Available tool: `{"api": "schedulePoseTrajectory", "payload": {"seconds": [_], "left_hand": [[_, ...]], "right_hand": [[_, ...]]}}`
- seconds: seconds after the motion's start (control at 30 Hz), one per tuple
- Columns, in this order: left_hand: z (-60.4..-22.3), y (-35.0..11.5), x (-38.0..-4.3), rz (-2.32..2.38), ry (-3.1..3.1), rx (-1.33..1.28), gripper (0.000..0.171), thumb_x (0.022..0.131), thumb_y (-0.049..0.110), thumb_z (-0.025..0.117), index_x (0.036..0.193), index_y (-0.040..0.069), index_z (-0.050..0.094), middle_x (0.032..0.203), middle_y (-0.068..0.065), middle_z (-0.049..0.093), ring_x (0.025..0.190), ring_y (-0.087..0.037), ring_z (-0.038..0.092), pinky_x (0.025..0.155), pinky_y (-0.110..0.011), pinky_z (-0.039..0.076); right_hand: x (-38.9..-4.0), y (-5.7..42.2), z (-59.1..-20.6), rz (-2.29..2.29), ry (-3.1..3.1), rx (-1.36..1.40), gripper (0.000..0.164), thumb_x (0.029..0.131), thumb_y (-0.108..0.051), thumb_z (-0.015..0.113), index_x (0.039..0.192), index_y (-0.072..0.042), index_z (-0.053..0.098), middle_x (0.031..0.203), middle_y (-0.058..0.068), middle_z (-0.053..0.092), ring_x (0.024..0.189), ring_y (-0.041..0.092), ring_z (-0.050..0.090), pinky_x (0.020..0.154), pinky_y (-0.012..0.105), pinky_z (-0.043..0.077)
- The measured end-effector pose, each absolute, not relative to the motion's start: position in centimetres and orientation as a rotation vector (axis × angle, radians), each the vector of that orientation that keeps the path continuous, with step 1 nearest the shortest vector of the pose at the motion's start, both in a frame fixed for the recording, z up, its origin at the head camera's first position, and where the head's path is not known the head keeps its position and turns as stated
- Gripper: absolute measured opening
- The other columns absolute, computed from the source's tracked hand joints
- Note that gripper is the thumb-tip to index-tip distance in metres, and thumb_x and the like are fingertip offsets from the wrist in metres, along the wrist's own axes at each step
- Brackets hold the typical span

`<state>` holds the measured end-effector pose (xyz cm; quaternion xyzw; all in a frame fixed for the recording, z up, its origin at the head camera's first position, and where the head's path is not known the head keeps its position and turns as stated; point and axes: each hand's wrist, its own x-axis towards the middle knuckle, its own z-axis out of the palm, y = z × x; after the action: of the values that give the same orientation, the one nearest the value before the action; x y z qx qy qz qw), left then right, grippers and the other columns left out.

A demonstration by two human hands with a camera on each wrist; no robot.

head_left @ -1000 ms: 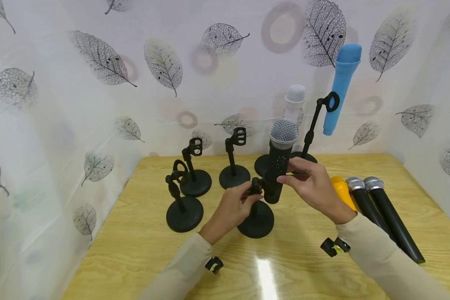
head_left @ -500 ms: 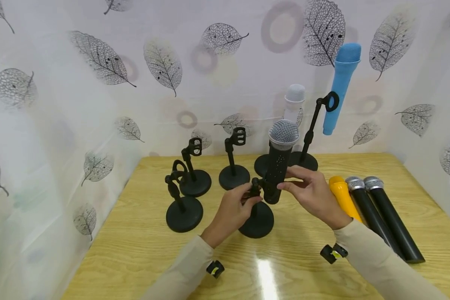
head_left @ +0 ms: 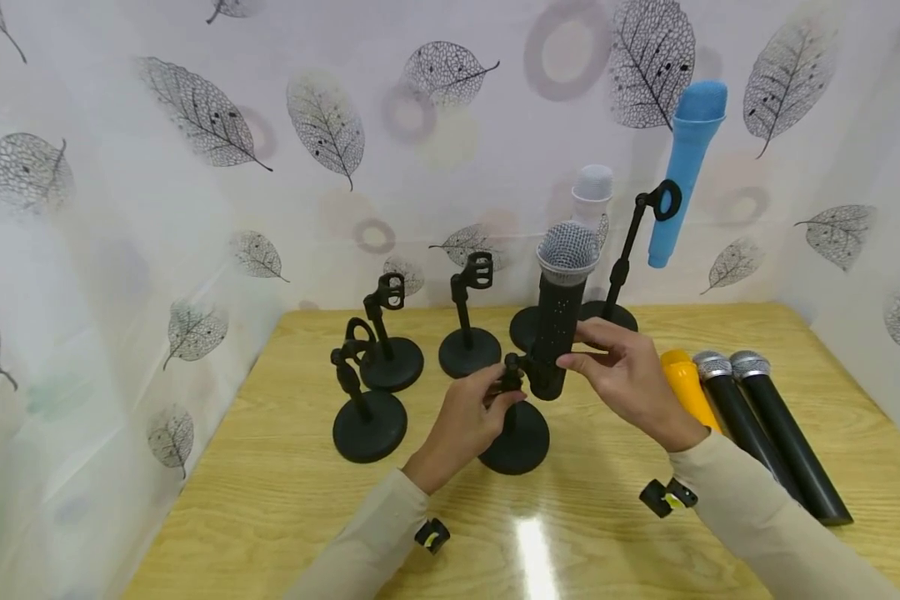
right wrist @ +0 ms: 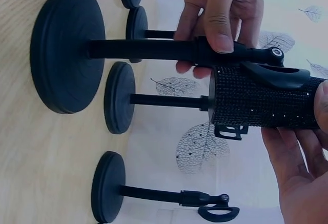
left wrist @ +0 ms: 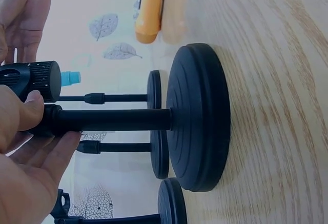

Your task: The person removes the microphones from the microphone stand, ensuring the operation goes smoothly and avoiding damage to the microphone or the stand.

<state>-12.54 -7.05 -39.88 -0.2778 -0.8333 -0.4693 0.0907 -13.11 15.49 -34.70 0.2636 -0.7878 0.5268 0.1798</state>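
My right hand (head_left: 633, 383) grips a black, studded microphone (head_left: 557, 321) with a silver mesh head, thumb and fingers round its lower body. The microphone stands nearly upright, head up, its lower end in the clip (right wrist: 277, 76) of a black desk stand (head_left: 516, 446). Around the top of that stand's pole (left wrist: 115, 120), just below the clip joint, my left hand (head_left: 457, 425) closes thumb and fingers. In the right wrist view the clip curves along the microphone's side near its bottom end. The stand's round base rests on the table.
Several bare black stands, such as one front-left (head_left: 370, 427), are grouped left of the hands. Behind, a white microphone (head_left: 592, 185) and a blue microphone (head_left: 686, 167) stand raised on stands. A yellow microphone (head_left: 688, 387) and two black microphones (head_left: 787, 433) lie at right.
The microphone has risen slightly in the clip. My right hand shifted down along it, then back up a little. My left hand stays on the stand's pole.
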Motion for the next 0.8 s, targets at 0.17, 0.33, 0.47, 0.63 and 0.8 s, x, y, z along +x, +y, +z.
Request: {"api": "schedulePoseTrajectory", "payload": {"seconds": [0.17, 0.33, 0.47, 0.63, 0.8], "left_hand": [[-39.8, -7.0, -12.5, -1.393, -2.469, -0.827, 0.020, 0.097, 0.013, 0.069, 0.116, 0.005, 0.069, 0.109, -0.007, 0.072, 0.101, -0.015, 0.072, 0.083, -0.020, 0.056], [-39.8, -7.0, -12.4, -1.401, -2.461, -0.829, 0.021, 0.097, 0.012, 0.069, 0.117, 0.005, 0.069, 0.111, -0.009, 0.072, 0.102, -0.016, 0.072, 0.083, -0.020, 0.056], [-39.8, -7.0, -12.5, -1.402, -2.469, -0.825, 0.021, 0.097, 0.011, 0.069, 0.118, 0.005, 0.069, 0.112, -0.009, 0.072, 0.102, -0.016, 0.072, 0.083, -0.019, 0.056], [-39.8, -7.0, -12.5, -1.405, -2.465, -0.827, 0.021, 0.097, 0.011, 0.069, 0.118, 0.005, 0.069, 0.112, -0.009, 0.072, 0.103, -0.016, 0.071, 0.084, -0.020, 0.056], [-39.8, -7.0, -12.5, -1.398, -2.457, -0.837, 0.022, 0.098, 0.012, 0.069, 0.118, 0.005, 0.069, 0.113, -0.009, 0.072, 0.103, -0.016, 0.072, 0.084, -0.020, 0.056]], "right_hand": [[-13.2, 15.5, -34.0, 1.440, -2.193, 0.763, 0.033, 0.081, 0.015, 0.077, 0.111, 0.000, 0.076, 0.099, 0.007, 0.071, 0.091, 0.008, 0.067, 0.078, 0.020, 0.058], [-13.2, 15.6, -33.4, 1.439, -2.184, 0.768, 0.033, 0.082, 0.016, 0.076, 0.111, 0.001, 0.075, 0.098, 0.008, 0.071, 0.086, 0.008, 0.067, 0.077, 0.020, 0.058], [-13.2, 15.6, -32.9, 1.427, -2.198, 0.759, 0.031, 0.082, 0.015, 0.076, 0.110, 0.002, 0.075, 0.097, 0.008, 0.070, 0.083, 0.007, 0.067, 0.077, 0.020, 0.058], [-13.1, 15.6, -32.3, 1.377, -2.235, 0.722, 0.029, 0.084, 0.012, 0.076, 0.111, 0.002, 0.074, 0.098, 0.008, 0.071, 0.083, 0.009, 0.067, 0.075, 0.016, 0.057], [-13.1, 15.7, -31.8, 1.360, -2.231, 0.718, 0.031, 0.084, 0.012, 0.076, 0.113, 0.002, 0.074, 0.099, 0.009, 0.071, 0.083, 0.008, 0.067, 0.073, 0.016, 0.056]]}}
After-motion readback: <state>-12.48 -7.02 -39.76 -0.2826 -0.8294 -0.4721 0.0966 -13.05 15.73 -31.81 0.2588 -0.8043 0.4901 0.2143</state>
